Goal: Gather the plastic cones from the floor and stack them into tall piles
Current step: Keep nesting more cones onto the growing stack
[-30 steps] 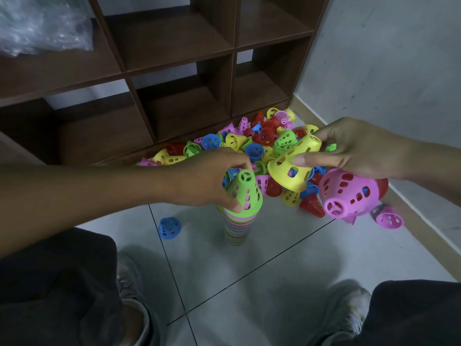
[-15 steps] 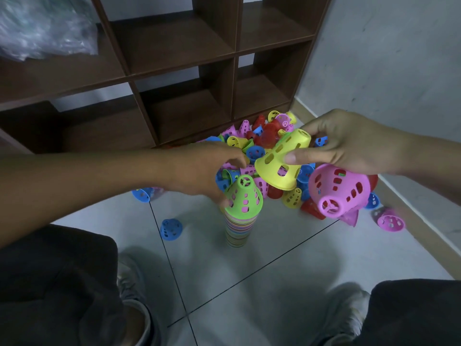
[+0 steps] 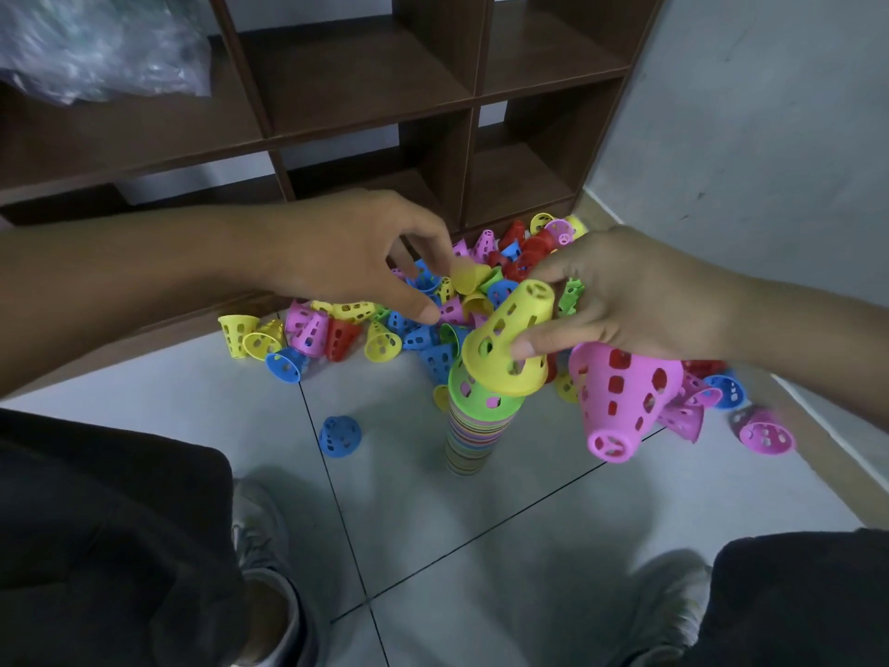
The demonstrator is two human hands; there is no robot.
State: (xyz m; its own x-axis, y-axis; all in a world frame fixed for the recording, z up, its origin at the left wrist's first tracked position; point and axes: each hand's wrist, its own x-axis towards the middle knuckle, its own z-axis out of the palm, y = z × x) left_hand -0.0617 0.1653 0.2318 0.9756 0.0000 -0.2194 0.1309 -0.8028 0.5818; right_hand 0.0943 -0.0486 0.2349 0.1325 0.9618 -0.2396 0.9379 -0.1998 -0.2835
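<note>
A tall striped stack of cones (image 3: 469, 435) stands on the floor tiles, topped by a green cone (image 3: 474, 394). My right hand (image 3: 630, 300) pinches a yellow cone (image 3: 510, 339) that is tilted over the green top, its rim touching it. The same hand also holds a pink cone (image 3: 620, 402) hanging tip down under the palm. My left hand (image 3: 356, 257) hovers over the loose heap of coloured cones (image 3: 481, 291) behind the stack, fingers spread and loosely curled, with nothing in them.
A brown cube shelf (image 3: 365, 113) stands behind the heap, with a plastic bag (image 3: 96, 45) on it. A lone blue cone (image 3: 339, 435) lies left of the stack, a pink one (image 3: 765, 433) at the right. My knees and shoes are at the bottom.
My left hand let go of the green top cone and rose toward the heap. My right hand brought the yellow cone down and left onto the stack top.
</note>
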